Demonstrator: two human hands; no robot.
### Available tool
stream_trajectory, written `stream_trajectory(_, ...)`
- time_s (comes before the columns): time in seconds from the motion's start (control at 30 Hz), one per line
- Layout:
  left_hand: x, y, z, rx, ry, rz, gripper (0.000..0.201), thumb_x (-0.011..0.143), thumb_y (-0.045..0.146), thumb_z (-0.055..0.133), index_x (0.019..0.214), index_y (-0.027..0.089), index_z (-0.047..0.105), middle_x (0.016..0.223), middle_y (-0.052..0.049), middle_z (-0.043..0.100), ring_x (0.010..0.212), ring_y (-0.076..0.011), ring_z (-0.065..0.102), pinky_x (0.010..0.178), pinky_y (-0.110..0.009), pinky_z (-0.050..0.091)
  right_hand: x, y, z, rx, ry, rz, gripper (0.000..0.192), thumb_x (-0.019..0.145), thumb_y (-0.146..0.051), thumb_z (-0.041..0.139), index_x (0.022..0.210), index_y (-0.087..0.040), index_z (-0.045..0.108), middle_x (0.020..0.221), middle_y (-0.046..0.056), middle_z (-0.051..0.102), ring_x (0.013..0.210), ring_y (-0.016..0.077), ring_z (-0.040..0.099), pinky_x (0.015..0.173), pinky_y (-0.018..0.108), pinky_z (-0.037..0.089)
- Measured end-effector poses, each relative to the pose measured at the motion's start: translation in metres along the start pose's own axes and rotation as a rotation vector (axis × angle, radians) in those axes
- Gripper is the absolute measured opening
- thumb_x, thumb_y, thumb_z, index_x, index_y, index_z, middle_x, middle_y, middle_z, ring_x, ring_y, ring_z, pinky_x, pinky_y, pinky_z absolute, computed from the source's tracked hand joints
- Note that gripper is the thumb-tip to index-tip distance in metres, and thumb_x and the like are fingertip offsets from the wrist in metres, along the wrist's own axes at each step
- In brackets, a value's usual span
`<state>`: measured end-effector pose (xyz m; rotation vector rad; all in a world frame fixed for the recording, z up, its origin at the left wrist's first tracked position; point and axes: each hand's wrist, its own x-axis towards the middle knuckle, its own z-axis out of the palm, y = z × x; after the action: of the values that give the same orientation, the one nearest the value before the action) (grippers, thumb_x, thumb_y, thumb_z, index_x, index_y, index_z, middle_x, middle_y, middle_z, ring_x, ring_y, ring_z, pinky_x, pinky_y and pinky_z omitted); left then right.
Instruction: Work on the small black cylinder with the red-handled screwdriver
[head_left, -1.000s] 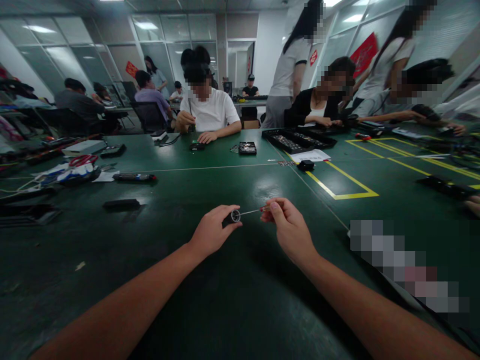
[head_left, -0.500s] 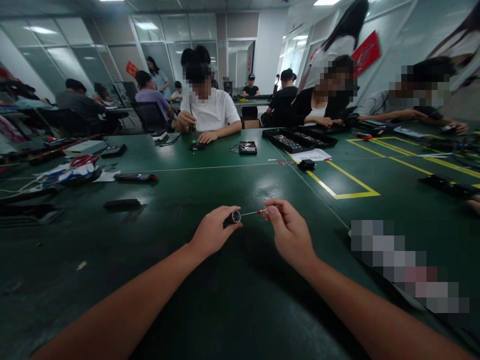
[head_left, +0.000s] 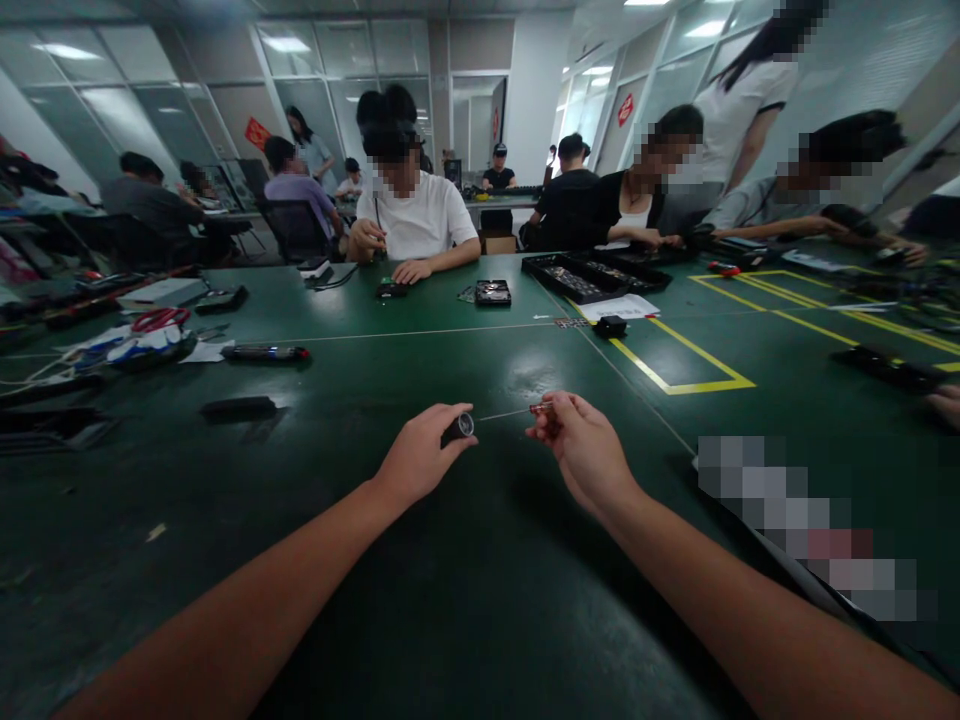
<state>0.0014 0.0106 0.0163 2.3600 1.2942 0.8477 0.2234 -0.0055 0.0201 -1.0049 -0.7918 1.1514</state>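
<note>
Between thumb and fingers, my left hand [head_left: 417, 447] grips a short black cylindrical part [head_left: 459, 428] with a silvery round end facing right. What this part belongs to I cannot make out. My right hand [head_left: 589, 440] is closed around the reddish, see-through handle of a screwdriver [head_left: 504, 414]. Its thin shaft points left, and the tip is close to the cylinder's open end, with a small gap visible. Both hands are held above the green table [head_left: 465, 560].
Ahead are a black parts tray [head_left: 592, 277], a small black block [head_left: 610, 327] and an open black device [head_left: 493, 292]. Leftward lie a pen-shaped electric tool [head_left: 266, 354], a black bar [head_left: 238, 408] and gloves [head_left: 150, 343]. A person in white [head_left: 420, 220] sits opposite.
The screwdriver tip has drawn back from the cylinder as my right hand moved slightly right. My left hand has shifted a little left and up, turning the cylinder's end slightly.
</note>
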Motion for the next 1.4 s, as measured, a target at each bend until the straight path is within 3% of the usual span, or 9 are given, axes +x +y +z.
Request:
stream_trajectory(0.4, -0.003, 0.000, 0.004, -0.008, -0.026, 0.038, 0.043, 0.092, 0.027, 0.070, 0.133, 0.020, 0.061, 0.124, -0.005, 0.067, 0.115, -0.0208, 0.062, 0.102, -0.039, 0.050, -0.015, -0.004, 0.005, -0.343, -0.096, -0.294, 0.026, 0.096, -0.046, 0.055, 0.096, -0.021, 0.062, 0.080, 0.001, 0.065, 0.070, 0.0167, 0.061, 0.069, 0.034, 0.051)
stream_trajectory(0.83, -0.004, 0.000, 0.006, -0.012, -0.012, 0.063, 0.043, 0.091, 0.027, 0.072, 0.133, 0.020, 0.061, 0.124, -0.006, 0.068, 0.115, -0.0221, 0.063, 0.102, -0.040, 0.050, -0.024, -0.008, 0.004, -0.653, -0.163, -0.436, 0.022, 0.102, -0.039, 0.045, 0.102, -0.022, 0.059, 0.085, 0.004, 0.070, 0.077, 0.0191, 0.066, 0.073, 0.035, 0.051)
stream_trajectory(0.97, -0.003, 0.000, 0.006, -0.009, 0.000, 0.054, 0.044, 0.091, 0.027, 0.071, 0.133, 0.019, 0.061, 0.124, -0.007, 0.068, 0.115, -0.0223, 0.063, 0.102, -0.041, 0.051, -0.027, -0.008, 0.004, -0.710, -0.199, -0.435, 0.021, 0.103, -0.038, 0.046, 0.103, -0.022, 0.060, 0.086, 0.004, 0.071, 0.078, 0.0192, 0.068, 0.072, 0.034, 0.051)
stream_trajectory(1.4, -0.004, 0.001, 0.002, -0.014, -0.055, 0.027, 0.046, 0.093, 0.026, 0.069, 0.137, 0.020, 0.058, 0.126, -0.007, 0.067, 0.116, -0.0222, 0.062, 0.101, -0.042, 0.051, -0.021, -0.005, 0.005, -0.535, -0.168, -0.304, 0.025, 0.100, -0.042, 0.047, 0.100, -0.021, 0.059, 0.082, 0.004, 0.067, 0.074, 0.0192, 0.063, 0.072, 0.036, 0.051)
